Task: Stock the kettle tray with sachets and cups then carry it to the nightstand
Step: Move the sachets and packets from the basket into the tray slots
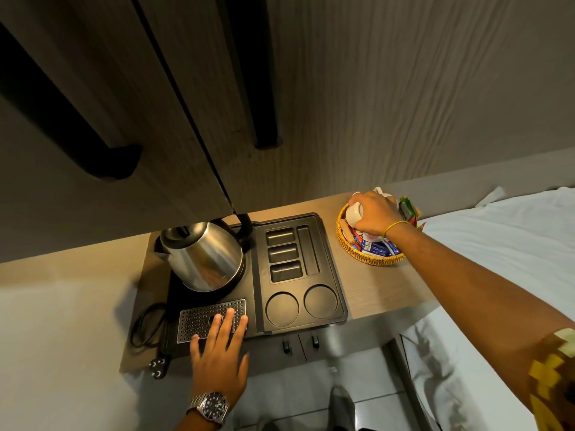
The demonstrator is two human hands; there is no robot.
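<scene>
A black kettle tray (336, 259) lies on a wooden shelf, with a steel kettle (202, 253) on its left half. Its right half has several empty sachet slots (284, 255) and two empty round cup recesses (300, 304). My left hand (219, 346) rests flat, fingers apart, on the perforated drip grid (199, 315) at the tray's front left. To the right stands a wicker basket (357, 251) holding coloured sachets (378, 246). My right hand (375, 214) is over the basket, closed around a white cup (354, 212). A second white cup is partly hidden behind that hand.
A wooden cabinet door with dark handles (118, 160) hangs over the shelf's back left. The kettle's black cord and plug (157, 365) lie at the shelf's front left corner. A bed with white sheets (504, 244) borders the shelf on the right. Tiled floor shows below.
</scene>
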